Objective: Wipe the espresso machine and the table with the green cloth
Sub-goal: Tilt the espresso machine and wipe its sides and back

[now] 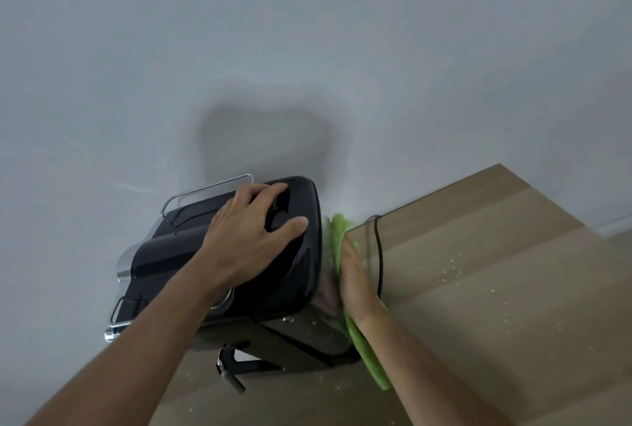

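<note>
Left hand — palm down on the black top of the espresso machine, fingers spread and lightly bent, gripping nothing. Right hand flat and edge-on, fingers straight, pressing the green cloth against the machine's right side. Cloth sandwiched between palm and side panel, upper end showing past the fingertips, lower end trailing below the wrist toward the table. Machine at the table's left end, close to the grey wall. Black cord lying on the tabletop just beside the right hand. Pale crumbs scattered — right of the cord.
</note>
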The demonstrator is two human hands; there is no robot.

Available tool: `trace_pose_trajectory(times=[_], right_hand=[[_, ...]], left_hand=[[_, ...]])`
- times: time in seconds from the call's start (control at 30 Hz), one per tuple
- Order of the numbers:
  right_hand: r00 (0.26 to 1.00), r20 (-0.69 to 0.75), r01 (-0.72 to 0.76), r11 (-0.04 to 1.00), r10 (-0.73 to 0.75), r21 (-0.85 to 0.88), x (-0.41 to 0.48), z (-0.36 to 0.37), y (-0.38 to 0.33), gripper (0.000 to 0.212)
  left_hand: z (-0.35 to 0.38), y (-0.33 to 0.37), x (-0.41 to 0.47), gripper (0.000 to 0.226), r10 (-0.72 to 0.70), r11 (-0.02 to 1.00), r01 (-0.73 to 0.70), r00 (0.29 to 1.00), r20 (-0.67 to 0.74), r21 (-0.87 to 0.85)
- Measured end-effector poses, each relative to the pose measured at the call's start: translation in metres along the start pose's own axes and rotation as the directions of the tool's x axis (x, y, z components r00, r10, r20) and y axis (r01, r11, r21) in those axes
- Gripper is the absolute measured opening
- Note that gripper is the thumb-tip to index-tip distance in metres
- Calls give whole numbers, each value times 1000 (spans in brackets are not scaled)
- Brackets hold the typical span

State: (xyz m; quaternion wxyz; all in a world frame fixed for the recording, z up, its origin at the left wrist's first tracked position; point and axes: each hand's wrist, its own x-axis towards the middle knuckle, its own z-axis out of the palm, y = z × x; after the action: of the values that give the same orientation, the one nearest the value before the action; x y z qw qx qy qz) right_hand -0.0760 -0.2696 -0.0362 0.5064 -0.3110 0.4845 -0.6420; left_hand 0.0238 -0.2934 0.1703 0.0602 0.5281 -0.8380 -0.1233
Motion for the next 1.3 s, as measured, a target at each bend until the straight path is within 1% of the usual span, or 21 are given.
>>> trace_pose_trajectory(times=[0.07, 0.13, 0.23, 0.3, 0.37, 0.47, 0.53, 0.63, 0.67, 0.7, 0.77, 0.83, 0.87, 0.93, 1.0, 1.03, 1.13, 1.2, 1.23, 1.27, 1.3], right_hand=[[981, -41, -185, 975, 191, 121, 2, -11, 34, 58], [947, -55, -303, 935, 318, 183, 5, -19, 61, 61], [904, -53, -410, 895, 424, 177, 21, -21, 68, 69], [881, -64, -452, 874, 469, 175, 34, -25, 63, 64], [878, -36, -467, 871, 477, 155, 38, -27, 50, 59], [893, 28, -446, 876, 449, 185, 19, -22, 29, 59], [930, 59, -366, 908, 362, 202, -7, -13, 18, 55], [980, 82, -185, 981, 181, 57, -40, 4, -11, 79], [993, 76, -96, 995, 96, 9, -46, 9, -24, 80], [998, 68, -10, 1000, 11, -26, -47, 14, -35, 78], [986, 67, 157, 987, -154, -37, -49, 20, -55, 62], [962, 49, 273, 959, -270, -78, -48, 22, -50, 52], [963, 37, 268, 959, -266, -94, -48, 21, -39, 52], [986, -19, 163, 980, -166, -116, -50, 17, -15, 62], [998, -39, 53, 997, -55, -58, -50, 16, -7, 74], [998, -36, 44, 998, -46, -55, -49, 17, -12, 74], [986, -14, 165, 982, -167, -94, -40, 22, -40, 54], [981, -7, 192, 976, -194, -106, -33, 18, -37, 53], [988, -34, 146, 984, -151, -103, -30, 13, -26, 58], [997, -68, 42, 997, -47, -70, -28, 7, -16, 64], [992, -87, -96, 995, 96, 4, -26, 2, -6, 70]], left_hand=[[0, 1, -1, 85, -4, 1000, 4, 1000, -7, 4], [0, 3, -3, 85, -3, 1000, 3, 1000, -21, 7], [0, 4, -3, 84, -13, 1000, 14, 999, -30, 9], [0, 4, -2, 84, -17, 1000, 17, 999, -31, 2], [0, 4, 1, 80, -27, 1000, 27, 999, -33, -4], [0, 4, 4, 77, -43, 999, 43, 999, -33, 1], [0, 4, 4, 75, -44, 999, 44, 998, -36, -2], [1, 3, 5, 72, -60, 998, 60, 997, -44, -6], [1, 4, 5, 73, -66, 998, 66, 997, -44, -7], [1, 4, 5, 73, -70, 998, 70, 997, -44, -10], [1, 6, 5, 74, -76, 997, 75, 996, -42, -19], [1, 6, 5, 75, -77, 997, 76, 996, -44, -27], [1, 6, 6, 75, -78, 997, 77, 996, -45, -29], [1, 6, 7, 75, -84, 996, 83, 996, -41, -25], [1, 6, 7, 76, -89, 996, 88, 995, -35, -24], [1, 7, 7, 76, -92, 995, 91, 995, -36, -27], [2, 11, 13, 76, -104, 994, 101, 993, -55, -47], [3, 11, 17, 76, -119, 992, 117, 991, -59, -43], [4, 11, 18, 76, -122, 992, 119, 991, -61, -45], [4, 11, 18, 76, -122, 992, 120, 990, -63, -47], [4, 11, 18, 75, -123, 992, 120, 990, -64, -47]])
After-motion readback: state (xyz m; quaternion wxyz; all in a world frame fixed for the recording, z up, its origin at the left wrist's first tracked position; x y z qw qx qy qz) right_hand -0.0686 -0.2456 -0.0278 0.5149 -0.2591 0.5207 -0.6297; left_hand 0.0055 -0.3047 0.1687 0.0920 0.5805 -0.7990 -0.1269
